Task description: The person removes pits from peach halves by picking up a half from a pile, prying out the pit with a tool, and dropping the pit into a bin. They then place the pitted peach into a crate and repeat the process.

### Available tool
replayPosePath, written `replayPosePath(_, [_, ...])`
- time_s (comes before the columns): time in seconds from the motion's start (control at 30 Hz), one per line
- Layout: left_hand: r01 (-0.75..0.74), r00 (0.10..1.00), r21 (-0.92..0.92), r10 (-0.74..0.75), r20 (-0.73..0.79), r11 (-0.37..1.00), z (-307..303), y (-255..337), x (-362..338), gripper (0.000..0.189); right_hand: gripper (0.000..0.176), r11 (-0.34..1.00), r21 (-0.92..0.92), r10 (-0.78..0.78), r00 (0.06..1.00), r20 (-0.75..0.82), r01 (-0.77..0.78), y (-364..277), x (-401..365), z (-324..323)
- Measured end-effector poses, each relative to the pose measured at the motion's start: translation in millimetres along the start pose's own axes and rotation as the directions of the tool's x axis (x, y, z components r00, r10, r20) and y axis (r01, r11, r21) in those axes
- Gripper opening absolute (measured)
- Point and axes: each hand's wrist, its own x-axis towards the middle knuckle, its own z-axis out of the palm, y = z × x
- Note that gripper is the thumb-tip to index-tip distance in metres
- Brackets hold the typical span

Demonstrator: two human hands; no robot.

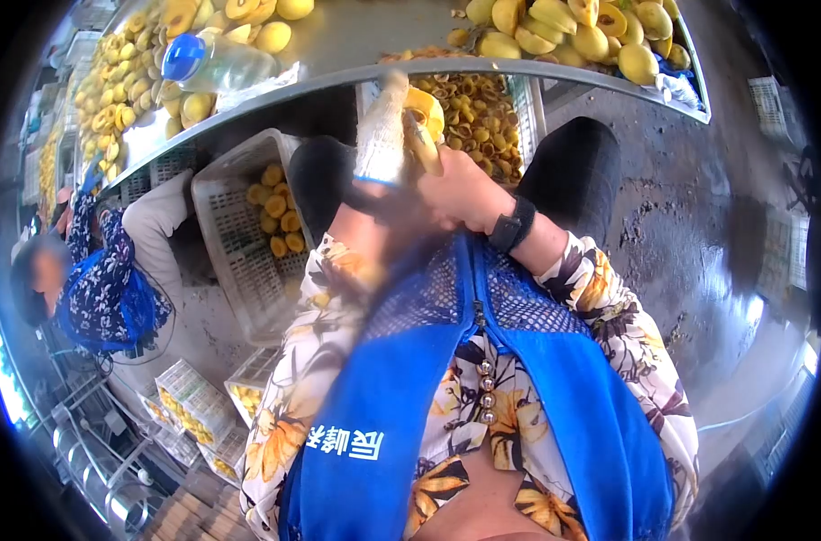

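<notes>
Shows wet grey floor (667, 298) at right, metal frame (75, 442) at lower left, bright light (7, 374) at left edge.

Left hand (381, 144), gloved, at fruit half (430, 106); right hand (465, 191), gripping tool (424, 149). Crate (529, 99) of fruit pieces (474, 117), between knees (573, 167). Second crate (246, 279), beside left knee. Table (374, 27), bearing fruit (573, 36), bottle (235, 66).

Fruit-processing workshop: metal table (383, 32), plastic crates (219, 203), piled fruit (589, 42).

Forward and left of the left hand (381, 140), a blue-capped bottle (228, 67) rests on the table (365, 36), with a co-worker (104, 293) well left of that hand.
</notes>
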Motion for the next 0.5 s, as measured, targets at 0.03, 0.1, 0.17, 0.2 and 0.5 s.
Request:
replayPosePath(0.03, [-0.175, 0.982, 0.177, 0.159, 0.101, 0.969, -5.7, -0.2, 1.3, 0.032, 0.017, 0.999, 0.047, -0.011, 1.000, 0.004, 0.011, 2.4, 2.8, -1.5])
replayPosePath(0.1, [-0.100, 0.978, 0.194, 0.133, -0.163, 0.976, -8.2, -15.8, 13.7, 0.033, 0.016, 0.993, 0.120, -0.019, 0.999, 0.037, 0.015, 0.6, 0.3, -3.6])
replayPosePath(0.17, [-0.267, 0.940, 0.361, 0.324, -0.106, 0.894, 0.1, -10.4, 11.4, 0.033, 0.017, 0.986, 0.166, -0.016, 0.998, 0.055, 0.007, -2.0, -2.9, -2.9])
replayPosePath(0.2, [-0.115, 0.989, 0.163, 0.129, -0.075, 0.980, 2.2, -3.7, 8.2, 0.033, 0.017, 0.986, 0.166, -0.002, 0.998, 0.069, -0.010, -3.4, -2.6, -4.0])
replayPosePath(0.5, [0.010, 0.989, 0.288, 0.034, -0.146, 0.958, 21.4, 19.9, 3.0, 0.032, 0.018, 0.981, 0.163, 0.092, 0.994, 0.059, -0.100, -8.8, -4.7, -8.1])
